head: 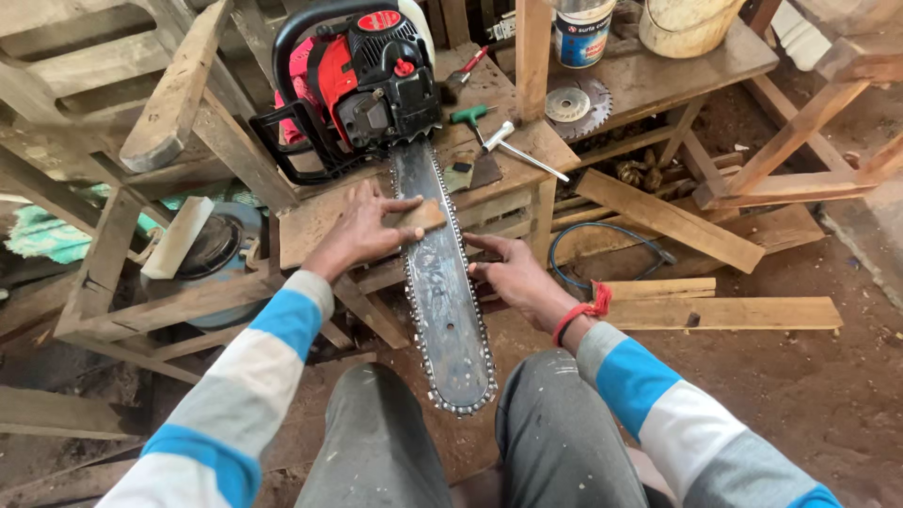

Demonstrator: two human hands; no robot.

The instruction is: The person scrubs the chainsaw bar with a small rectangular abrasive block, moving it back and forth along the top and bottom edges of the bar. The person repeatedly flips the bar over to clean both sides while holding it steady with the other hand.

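Observation:
A red and black chainsaw rests on a rough wooden bench, its long grey bar and chain pointing towards me between my knees. My left hand presses a small flat wooden block against the left side of the bar, near the chain. My right hand lies against the right edge of the bar, fingertips touching the chain. A red thread is tied round my right wrist.
On the bench behind lie a green-handled T-key, a metal socket wrench, a circular saw blade, a paint tin and a pale bucket. Planks and a blue hose lie on the dirt floor to the right.

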